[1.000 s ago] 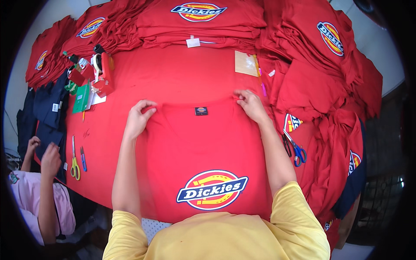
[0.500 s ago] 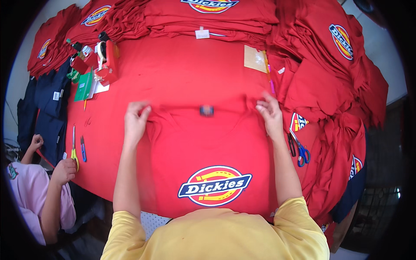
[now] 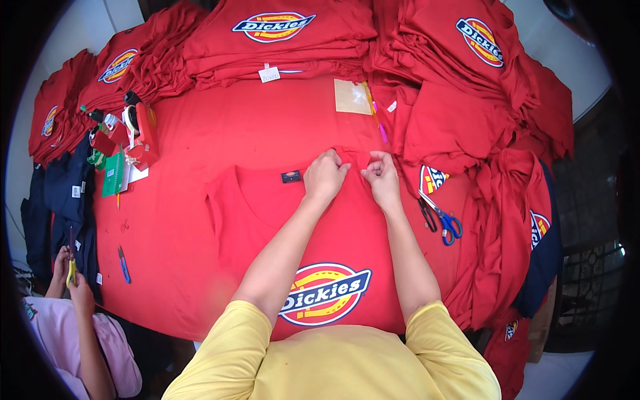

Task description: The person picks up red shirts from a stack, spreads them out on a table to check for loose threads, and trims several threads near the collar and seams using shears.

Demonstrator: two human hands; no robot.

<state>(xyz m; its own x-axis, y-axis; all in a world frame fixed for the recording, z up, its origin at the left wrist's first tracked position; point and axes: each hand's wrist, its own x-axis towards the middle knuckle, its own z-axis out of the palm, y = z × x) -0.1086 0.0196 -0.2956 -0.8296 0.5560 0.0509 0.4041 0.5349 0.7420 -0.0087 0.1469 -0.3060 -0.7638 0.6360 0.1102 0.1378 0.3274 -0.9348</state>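
Observation:
A red T-shirt lies spread on the red-covered table in front of me, its neckline away from me and a large printed logo near my body. A small dark neck label shows inside the collar. My left hand reaches across the shirt to its right shoulder, thumb and fingers closed on the cloth. Close beside it, my right hand pinches the same shoulder edge. Whether a thread or only cloth is between the fingertips is too small to tell.
Stacks of folded red shirts line the far edge; more red garments heap at right. Blue-handled scissors lie right of the shirt, blue snips at left. A co-worker's hand holds yellow-handled scissors. A red tape dispenser stands far left.
My left hand has left the shirt's left shoulder and crossed to the right one, beside my right hand. The view has shifted. The co-worker has lifted the yellow-handled scissors.

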